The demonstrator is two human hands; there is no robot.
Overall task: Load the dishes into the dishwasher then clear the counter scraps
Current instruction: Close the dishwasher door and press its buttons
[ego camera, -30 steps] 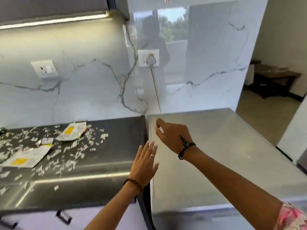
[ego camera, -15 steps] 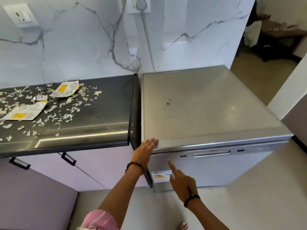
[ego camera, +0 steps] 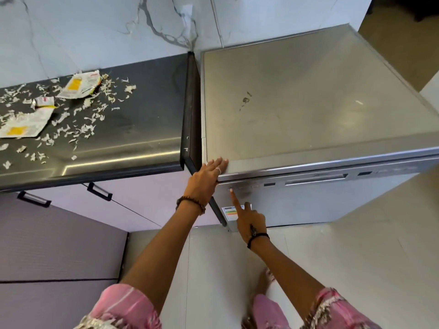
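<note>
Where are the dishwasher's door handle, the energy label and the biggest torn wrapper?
door handle (ego camera: 316, 179), head view, middle of the recessed grip.
energy label (ego camera: 231, 213), head view, its coloured bars.
biggest torn wrapper (ego camera: 25, 124), head view, white area above the yellow patch.

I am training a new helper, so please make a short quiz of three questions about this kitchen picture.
1. True or false: the dishwasher door is open.
2. What does the right hand do? A) grips the handle B) points one finger at the control strip C) picks up scraps
3. Where does the left hand rest?

Key: 1. False. 2. B. 3. On the dishwasher's front left top corner, while the scraps lie on the dark counter.
</note>
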